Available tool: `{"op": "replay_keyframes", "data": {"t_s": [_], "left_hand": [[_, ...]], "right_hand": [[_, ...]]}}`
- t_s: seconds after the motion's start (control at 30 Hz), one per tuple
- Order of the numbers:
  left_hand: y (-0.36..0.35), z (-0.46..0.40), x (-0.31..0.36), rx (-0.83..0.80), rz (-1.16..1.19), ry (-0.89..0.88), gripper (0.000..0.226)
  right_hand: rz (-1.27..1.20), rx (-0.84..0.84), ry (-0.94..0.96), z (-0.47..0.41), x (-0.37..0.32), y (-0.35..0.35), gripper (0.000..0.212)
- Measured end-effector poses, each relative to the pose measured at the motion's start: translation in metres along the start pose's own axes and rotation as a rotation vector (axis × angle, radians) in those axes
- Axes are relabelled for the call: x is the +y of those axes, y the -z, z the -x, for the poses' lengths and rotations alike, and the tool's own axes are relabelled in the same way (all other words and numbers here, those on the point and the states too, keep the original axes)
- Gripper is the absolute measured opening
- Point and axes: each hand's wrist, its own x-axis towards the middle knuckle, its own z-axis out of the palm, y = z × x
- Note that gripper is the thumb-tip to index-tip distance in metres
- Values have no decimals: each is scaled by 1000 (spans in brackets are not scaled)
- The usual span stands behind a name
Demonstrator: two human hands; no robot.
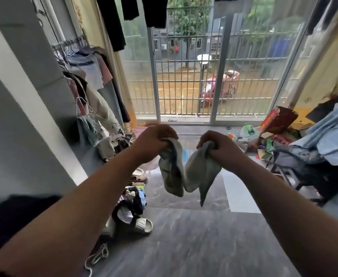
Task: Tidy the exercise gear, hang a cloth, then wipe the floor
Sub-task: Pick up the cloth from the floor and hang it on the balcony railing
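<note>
Both forearms reach forward, left hand (pixel 151 139) and right hand (pixel 218 145) gripping cloth (pixel 186 172).

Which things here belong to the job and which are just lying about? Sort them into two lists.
In the job:
- cloth, gripped by left hand and right hand
- floor, to be wiped
- dark clothes hanging overhead, perhaps where the cloth goes

Lying about:
- slipper
- clothes rack
- red box
- plastic bottle
- blue garment on the chair
</note>
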Motion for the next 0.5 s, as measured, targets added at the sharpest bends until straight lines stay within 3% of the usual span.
{"op": "replay_keyframes", "data": {"t_s": [0.33, 0.5], "left_hand": [[-59, -119, 2, 20, 34, -18, 29], [-53, -193, -35, 67, -11, -3, 32]], "right_hand": [[70, 0, 92, -93, 44, 35, 10], [106, 112, -8, -147, 89, 53, 19]]}}
